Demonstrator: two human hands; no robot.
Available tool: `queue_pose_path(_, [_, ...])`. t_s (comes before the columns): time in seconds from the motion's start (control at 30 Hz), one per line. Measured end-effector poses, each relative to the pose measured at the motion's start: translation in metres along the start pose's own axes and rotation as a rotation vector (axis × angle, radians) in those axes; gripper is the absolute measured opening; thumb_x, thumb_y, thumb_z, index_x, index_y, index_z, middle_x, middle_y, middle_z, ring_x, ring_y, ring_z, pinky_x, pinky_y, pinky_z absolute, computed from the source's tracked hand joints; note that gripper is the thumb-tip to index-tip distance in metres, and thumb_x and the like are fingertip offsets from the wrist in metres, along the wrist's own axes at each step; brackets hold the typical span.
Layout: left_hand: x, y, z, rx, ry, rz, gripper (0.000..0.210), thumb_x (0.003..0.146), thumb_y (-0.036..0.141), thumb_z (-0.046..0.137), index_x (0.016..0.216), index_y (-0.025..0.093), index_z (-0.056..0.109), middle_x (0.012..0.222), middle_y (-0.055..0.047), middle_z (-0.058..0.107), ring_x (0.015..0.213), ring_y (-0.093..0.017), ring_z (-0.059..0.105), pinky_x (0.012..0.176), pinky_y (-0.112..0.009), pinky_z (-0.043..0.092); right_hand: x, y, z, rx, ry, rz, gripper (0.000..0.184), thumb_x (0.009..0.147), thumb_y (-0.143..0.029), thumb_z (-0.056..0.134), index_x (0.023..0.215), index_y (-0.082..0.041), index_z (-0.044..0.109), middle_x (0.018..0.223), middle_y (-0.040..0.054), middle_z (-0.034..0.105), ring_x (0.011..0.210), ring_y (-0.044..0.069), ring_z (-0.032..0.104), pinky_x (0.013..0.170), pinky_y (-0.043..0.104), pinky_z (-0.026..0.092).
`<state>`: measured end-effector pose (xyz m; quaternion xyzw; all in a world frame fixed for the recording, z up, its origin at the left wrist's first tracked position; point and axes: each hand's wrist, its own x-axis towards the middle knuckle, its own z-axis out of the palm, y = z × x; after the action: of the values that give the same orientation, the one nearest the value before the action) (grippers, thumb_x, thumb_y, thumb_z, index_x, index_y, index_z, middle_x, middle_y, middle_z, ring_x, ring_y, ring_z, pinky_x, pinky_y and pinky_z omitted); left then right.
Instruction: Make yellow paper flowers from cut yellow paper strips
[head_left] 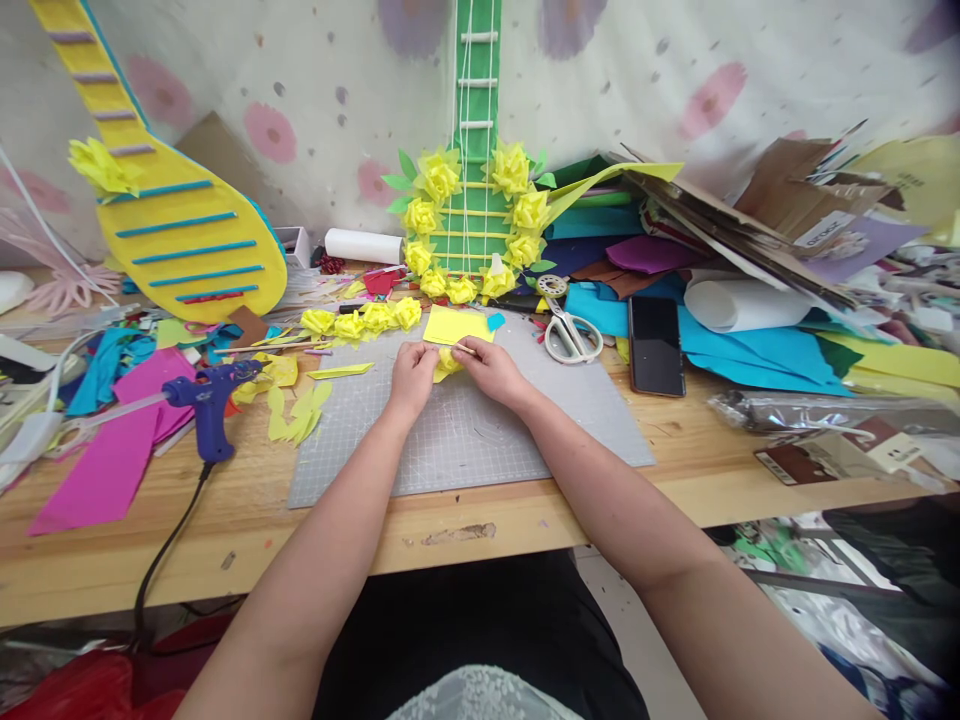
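Note:
Over the grey cutting mat [480, 450], my left hand [412, 380] is closed, its fingertips pinching a piece of yellow paper [448, 364]. My right hand [495, 370] is closed at the other side of that paper, with a thin pale stick [466, 349] between its fingers. The fingers partly hide the paper's shape. Just beyond them lies a yellow paper sheet [457, 323] with a small blue scrap [496, 321] at its corner. Several finished yellow paper roses [363, 322] sit in a row at the mat's far left edge.
A blue glue gun [212, 405] rests at left, its cord hanging off the table. Scissors [571, 335] and a phone [655, 345] lie at right. Behind stand a green guitar shape [474, 215] with yellow roses and a yellow instrument shape [196, 240]. Paper piles crowd both sides.

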<state>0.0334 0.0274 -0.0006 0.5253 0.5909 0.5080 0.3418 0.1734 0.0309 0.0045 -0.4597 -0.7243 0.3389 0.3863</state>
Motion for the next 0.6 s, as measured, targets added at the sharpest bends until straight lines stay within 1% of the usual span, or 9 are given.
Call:
queue_pose_path(0.07, [-0.0001, -0.0004, -0.0001, -0.046, -0.002, -0.010, 0.014, 0.070, 0.021, 0.051, 0.061, 0.017, 0.061, 0.077, -0.001, 0.052, 0.075, -0.012, 0.053, 0.069, -0.026, 0.043, 0.0002, 0.0013, 0.0005, 0.020, 0.016, 0.022, 0.023, 0.079, -0.037, 0.043, 0.075, -0.017, 0.054, 0.067, -0.0008, 0.053, 0.063, 0.011, 0.046, 0.060, 0.023, 0.035])
queue_pose_path(0.13, [-0.0009, -0.0002, -0.0003, -0.069, -0.005, 0.015, 0.018, 0.073, 0.030, 0.052, 0.064, 0.018, 0.063, 0.078, -0.002, 0.053, 0.079, -0.013, 0.052, 0.072, -0.026, 0.043, 0.0004, 0.0024, 0.0012, 0.007, 0.055, 0.049, 0.023, 0.079, -0.037, 0.044, 0.075, -0.017, 0.054, 0.067, -0.0008, 0.053, 0.063, 0.011, 0.045, 0.060, 0.023, 0.034])
queue_pose_path(0.23, [-0.0029, 0.0015, -0.0010, -0.059, -0.011, 0.063, 0.021, 0.070, 0.038, 0.057, 0.067, 0.018, 0.063, 0.080, -0.002, 0.051, 0.077, -0.013, 0.051, 0.072, -0.026, 0.042, 0.0005, 0.0032, 0.0027, -0.018, 0.124, 0.070, 0.024, 0.079, -0.038, 0.044, 0.076, -0.017, 0.055, 0.067, -0.0006, 0.055, 0.063, 0.012, 0.046, 0.060, 0.024, 0.033])
queue_pose_path(0.3, [-0.0040, 0.0031, -0.0020, -0.046, -0.010, 0.095, 0.019, 0.067, 0.037, 0.062, 0.069, 0.018, 0.063, 0.082, -0.002, 0.050, 0.073, -0.011, 0.049, 0.070, -0.026, 0.043, 0.0004, 0.0031, 0.0037, -0.004, 0.133, 0.057, 0.025, 0.079, -0.040, 0.043, 0.076, -0.018, 0.055, 0.068, -0.0006, 0.055, 0.062, 0.012, 0.046, 0.060, 0.024, 0.033])
queue_pose_path(0.37, [-0.0043, 0.0044, -0.0030, -0.033, -0.013, 0.133, 0.015, 0.066, 0.033, 0.063, 0.070, 0.018, 0.063, 0.082, -0.002, 0.049, 0.073, -0.011, 0.049, 0.070, -0.026, 0.043, 0.0004, 0.0027, 0.0046, 0.025, 0.122, 0.042, 0.027, 0.079, -0.041, 0.043, 0.076, -0.018, 0.055, 0.068, -0.0007, 0.055, 0.063, 0.011, 0.046, 0.060, 0.024, 0.034])
queue_pose_path(0.47, [-0.0034, 0.0051, -0.0039, -0.041, -0.027, 0.178, 0.010, 0.068, 0.028, 0.062, 0.069, 0.018, 0.062, 0.082, -0.003, 0.048, 0.078, -0.012, 0.050, 0.071, -0.025, 0.043, 0.0003, 0.0016, 0.0052, 0.057, 0.119, 0.025, 0.027, 0.079, -0.042, 0.044, 0.074, -0.018, 0.055, 0.069, -0.0005, 0.056, 0.064, 0.012, 0.047, 0.062, 0.024, 0.035])
queue_pose_path(0.6, [-0.0023, 0.0041, -0.0049, -0.069, -0.030, 0.196, 0.011, 0.071, 0.029, 0.059, 0.071, 0.017, 0.061, 0.086, -0.004, 0.049, 0.084, -0.013, 0.051, 0.071, -0.025, 0.044, -0.0013, -0.0016, 0.0043, 0.050, 0.134, -0.019, 0.024, 0.080, -0.038, 0.043, 0.076, -0.018, 0.055, 0.074, 0.0005, 0.059, 0.068, 0.012, 0.050, 0.063, 0.024, 0.036])
